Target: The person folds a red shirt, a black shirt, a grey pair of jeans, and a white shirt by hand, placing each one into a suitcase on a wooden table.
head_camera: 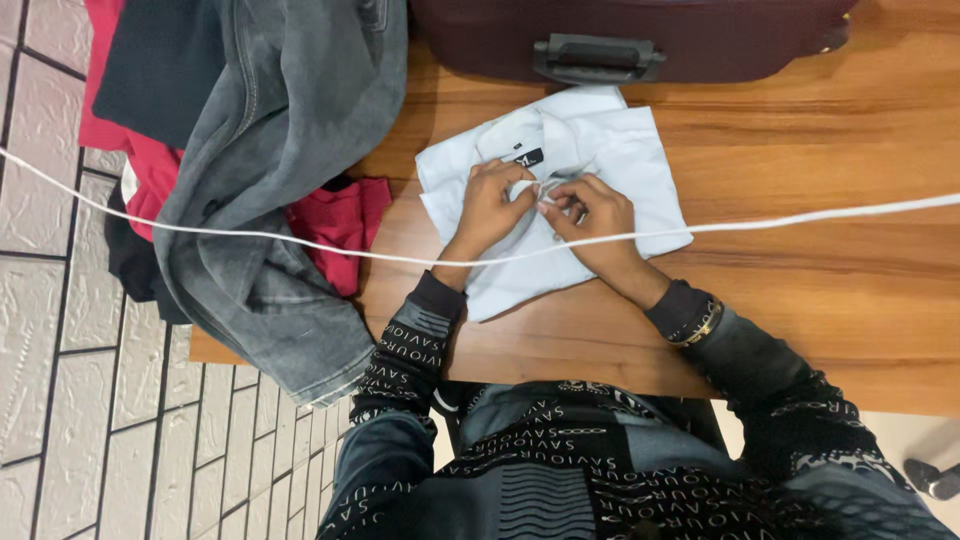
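Note:
A folded pale blue shirt (620, 150) lies on the wooden table (820, 150), collar toward the far side. Both my hands rest on its front placket, fingertips close together. My left hand (490, 205) pinches the fabric near the middle. My right hand (590, 215) pinches the same spot from the other side, apparently at a button. A gold bracelet sits on my right wrist.
A dark maroon suitcase (700, 35) with a grey handle stands at the table's far edge. A heap of clothes, grey jeans (280, 150) over red and black garments (345, 225), hangs off the table's left end. A white cord (800, 218) crosses the view. Tiled floor lies to the left.

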